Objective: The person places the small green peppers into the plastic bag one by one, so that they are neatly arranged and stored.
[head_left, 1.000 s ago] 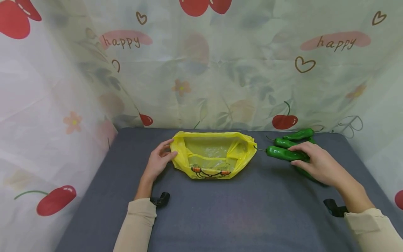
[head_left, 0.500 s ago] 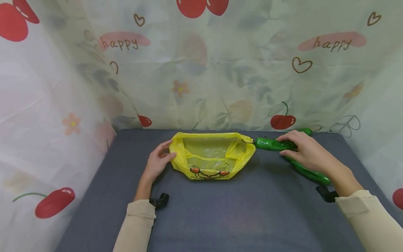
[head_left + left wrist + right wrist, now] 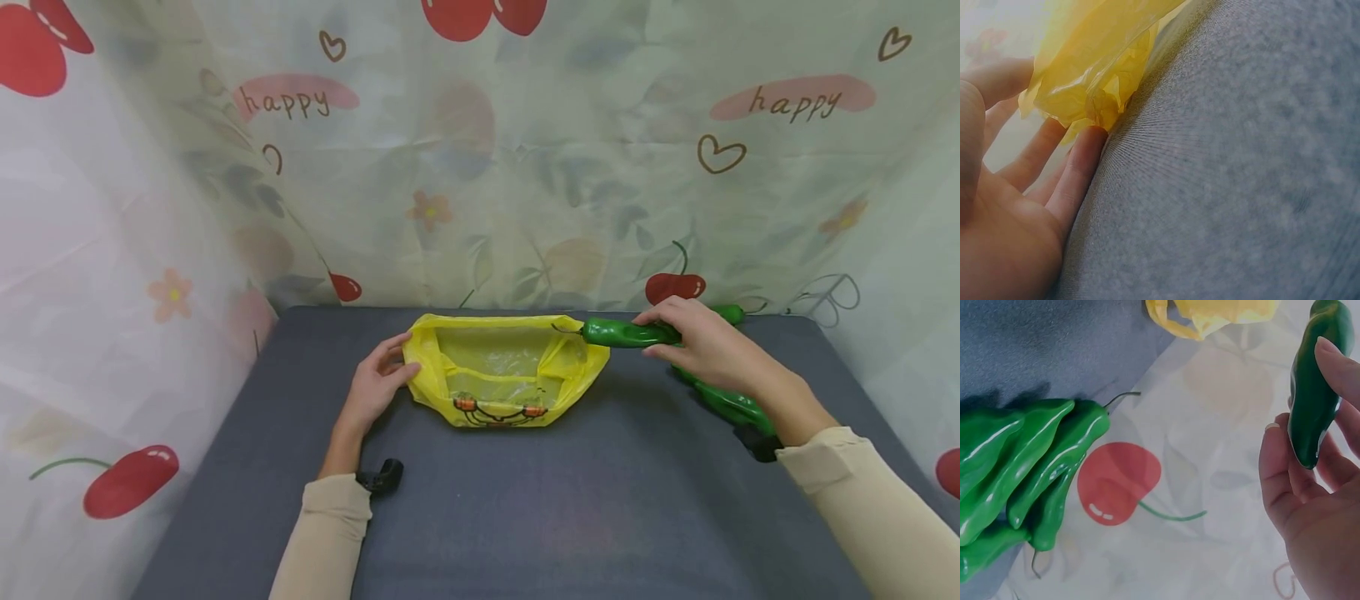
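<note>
A cherry-printed curtain (image 3: 517, 183), bearing the word "happy" twice, hangs behind the far edge of your one grey-clothed desk (image 3: 510, 517). Near the middle of that far edge, slightly to the left, sits one yellow plastic bag (image 3: 498, 415); only the head view shows you its gaping mouth and the orange-and-black print on its near side. You have two hands in sight, each coming from a beige sleeve (image 3: 330, 525). Your left hand (image 3: 378, 375) holds the bag's left end between thumb and fingers; the left wrist view adds the lowest finger, stretched out along the desk at the crumpled plastic. Your right hand (image 3: 701, 346) is raised above the desk, thumb and fingers pinching a green chili pepper (image 3: 626, 332) toward its tip, the stem pointing left. In the head view that stem overlaps the bag's far right corner; whether they touch, you cannot tell. Toward the desk's far right corner lies a heap of green chili peppers (image 3: 1029, 453): the head view gives you only parts of it past your arm, while the right wrist view lets you count five, side by side, six with yours.
</note>
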A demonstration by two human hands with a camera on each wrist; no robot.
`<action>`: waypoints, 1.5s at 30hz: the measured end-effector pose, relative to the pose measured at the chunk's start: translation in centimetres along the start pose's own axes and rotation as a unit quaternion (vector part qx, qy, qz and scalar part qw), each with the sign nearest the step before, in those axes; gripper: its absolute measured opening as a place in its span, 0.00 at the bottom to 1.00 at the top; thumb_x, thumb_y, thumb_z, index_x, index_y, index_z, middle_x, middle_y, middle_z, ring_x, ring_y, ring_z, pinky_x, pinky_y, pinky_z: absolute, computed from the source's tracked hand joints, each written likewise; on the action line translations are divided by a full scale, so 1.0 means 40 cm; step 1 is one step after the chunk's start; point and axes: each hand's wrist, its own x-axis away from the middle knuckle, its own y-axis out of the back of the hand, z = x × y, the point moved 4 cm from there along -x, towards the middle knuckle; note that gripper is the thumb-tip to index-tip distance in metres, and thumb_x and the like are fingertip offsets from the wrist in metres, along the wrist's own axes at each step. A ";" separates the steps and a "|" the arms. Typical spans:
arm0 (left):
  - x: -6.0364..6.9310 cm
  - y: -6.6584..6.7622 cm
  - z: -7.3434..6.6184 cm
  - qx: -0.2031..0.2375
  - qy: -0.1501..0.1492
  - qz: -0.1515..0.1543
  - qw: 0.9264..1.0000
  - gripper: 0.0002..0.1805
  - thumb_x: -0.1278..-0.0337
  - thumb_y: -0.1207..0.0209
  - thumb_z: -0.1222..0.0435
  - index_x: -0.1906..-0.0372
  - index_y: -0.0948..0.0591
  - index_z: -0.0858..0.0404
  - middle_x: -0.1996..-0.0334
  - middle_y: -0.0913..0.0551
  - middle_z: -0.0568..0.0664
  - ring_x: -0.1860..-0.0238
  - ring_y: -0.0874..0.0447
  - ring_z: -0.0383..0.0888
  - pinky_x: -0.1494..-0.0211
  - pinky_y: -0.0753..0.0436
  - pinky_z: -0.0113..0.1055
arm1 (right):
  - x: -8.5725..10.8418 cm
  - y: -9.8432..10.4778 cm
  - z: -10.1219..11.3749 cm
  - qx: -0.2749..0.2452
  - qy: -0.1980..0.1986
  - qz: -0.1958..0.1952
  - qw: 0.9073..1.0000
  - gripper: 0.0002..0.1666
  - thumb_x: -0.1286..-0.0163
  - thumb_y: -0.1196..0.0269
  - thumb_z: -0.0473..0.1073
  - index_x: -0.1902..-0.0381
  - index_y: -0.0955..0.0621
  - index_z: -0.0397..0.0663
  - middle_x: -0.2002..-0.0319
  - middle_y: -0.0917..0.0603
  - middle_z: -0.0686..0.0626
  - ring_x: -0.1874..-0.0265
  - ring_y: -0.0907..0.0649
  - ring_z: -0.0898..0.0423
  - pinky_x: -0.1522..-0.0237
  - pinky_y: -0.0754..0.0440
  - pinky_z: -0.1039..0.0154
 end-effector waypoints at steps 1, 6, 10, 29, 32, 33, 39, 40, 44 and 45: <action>0.000 0.000 -0.001 0.001 -0.002 0.001 1.000 0.32 0.30 0.37 0.61 0.24 0.31 0.52 0.30 0.26 0.61 0.37 0.19 0.60 0.48 0.19 0.31 | -0.004 -0.001 0.004 -0.002 0.001 0.003 1.000 0.23 0.36 0.27 0.41 0.43 0.18 0.47 0.48 0.17 0.46 0.51 0.22 0.50 0.50 0.23 0.49; 0.001 0.000 -0.002 0.001 -0.002 0.002 1.000 0.32 0.31 0.37 0.60 0.24 0.31 0.52 0.30 0.26 0.61 0.38 0.19 0.60 0.49 0.19 0.29 | -0.022 -0.004 0.019 0.003 0.009 0.009 1.000 0.23 0.36 0.27 0.41 0.43 0.17 0.48 0.50 0.16 0.49 0.52 0.23 0.51 0.50 0.25 0.50; 0.003 0.001 -0.005 0.000 -0.003 0.003 1.000 0.32 0.30 0.37 0.60 0.24 0.31 0.53 0.30 0.26 0.61 0.37 0.19 0.60 0.48 0.19 0.30 | -0.035 -0.004 0.032 0.008 0.017 0.012 1.000 0.23 0.35 0.27 0.41 0.43 0.17 0.49 0.51 0.16 0.49 0.51 0.23 0.51 0.49 0.25 0.51; 0.007 0.004 -0.013 0.001 0.002 0.004 1.000 0.32 0.30 0.37 0.61 0.24 0.30 0.53 0.31 0.25 0.61 0.37 0.20 0.60 0.47 0.19 0.31 | -0.123 -0.016 0.074 0.006 0.037 0.068 0.997 0.23 0.32 0.30 0.40 0.40 0.18 0.46 0.44 0.17 0.45 0.43 0.20 0.45 0.41 0.22 0.45; 0.003 0.003 -0.008 -0.002 0.005 0.003 1.000 0.32 0.31 0.37 0.61 0.25 0.30 0.53 0.31 0.25 0.61 0.37 0.19 0.60 0.47 0.19 0.31 | -0.138 -0.013 0.081 0.003 0.033 0.079 0.996 0.23 0.31 0.30 0.41 0.40 0.19 0.47 0.43 0.17 0.45 0.43 0.20 0.45 0.42 0.21 0.46; 0.002 0.002 -0.005 -0.003 0.006 0.003 1.000 0.32 0.31 0.37 0.61 0.25 0.30 0.52 0.31 0.25 0.61 0.37 0.20 0.60 0.47 0.19 0.31 | -0.142 -0.012 0.083 0.001 0.031 0.083 0.996 0.23 0.31 0.31 0.42 0.39 0.19 0.47 0.43 0.17 0.45 0.44 0.19 0.45 0.42 0.21 0.46; -0.004 0.000 0.006 -0.007 0.011 0.000 1.000 0.32 0.30 0.37 0.60 0.24 0.31 0.51 0.30 0.26 0.60 0.37 0.20 0.59 0.46 0.19 0.32 | -0.165 -0.017 0.090 -0.012 0.027 0.094 0.995 0.23 0.29 0.32 0.46 0.38 0.19 0.49 0.41 0.18 0.45 0.43 0.19 0.47 0.43 0.20 0.47; -0.004 0.000 0.006 -0.007 0.011 0.000 1.000 0.32 0.30 0.37 0.60 0.24 0.31 0.51 0.30 0.26 0.60 0.37 0.19 0.58 0.46 0.19 0.32 | -0.169 -0.018 0.091 -0.014 0.027 0.095 0.995 0.23 0.29 0.32 0.47 0.38 0.19 0.49 0.41 0.18 0.45 0.43 0.19 0.47 0.43 0.20 0.47; -0.002 0.000 0.005 -0.004 0.009 0.001 1.000 0.32 0.30 0.37 0.61 0.24 0.31 0.52 0.30 0.26 0.60 0.37 0.19 0.59 0.48 0.19 0.30 | -0.182 -0.027 0.099 -0.027 0.027 0.103 0.994 0.23 0.30 0.32 0.46 0.39 0.18 0.48 0.41 0.17 0.45 0.42 0.19 0.47 0.42 0.20 0.46; -0.001 0.000 0.005 -0.004 0.008 0.001 1.000 0.32 0.30 0.37 0.61 0.24 0.31 0.52 0.30 0.26 0.60 0.37 0.19 0.59 0.48 0.19 0.30 | -0.185 -0.029 0.103 -0.032 0.029 0.106 0.993 0.23 0.30 0.31 0.46 0.39 0.18 0.47 0.42 0.16 0.45 0.43 0.19 0.46 0.42 0.20 0.46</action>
